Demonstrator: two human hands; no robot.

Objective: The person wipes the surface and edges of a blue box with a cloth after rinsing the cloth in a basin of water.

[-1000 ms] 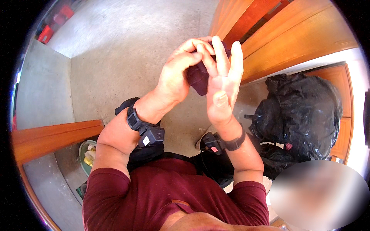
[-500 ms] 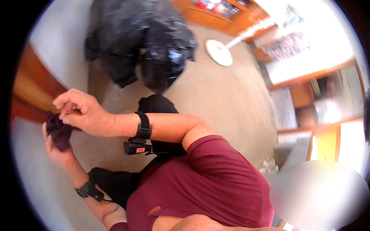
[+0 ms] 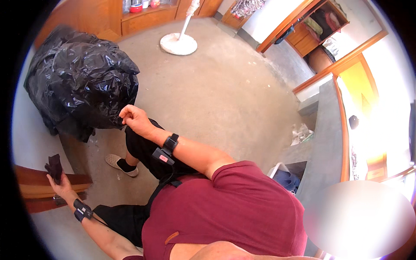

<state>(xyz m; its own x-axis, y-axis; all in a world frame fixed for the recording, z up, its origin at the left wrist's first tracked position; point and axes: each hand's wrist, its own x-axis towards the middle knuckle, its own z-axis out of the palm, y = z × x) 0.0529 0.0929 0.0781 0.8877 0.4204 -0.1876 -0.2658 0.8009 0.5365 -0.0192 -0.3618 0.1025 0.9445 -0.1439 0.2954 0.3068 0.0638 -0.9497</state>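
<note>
At the lower left of the frame the left hand [image 3: 60, 184] grips a small dark cloth [image 3: 54, 167], fingers closed round its lower end, just in front of a wooden board [image 3: 41, 190]. The right hand [image 3: 133, 118], left of centre, has its fingers curled narrow and pinched at the edge of a big black plastic bag [image 3: 80, 78] that fills the upper left. A white round stand base [image 3: 178, 43] sits on the concrete floor [image 3: 225, 95] at the top, well apart from both hands.
</note>
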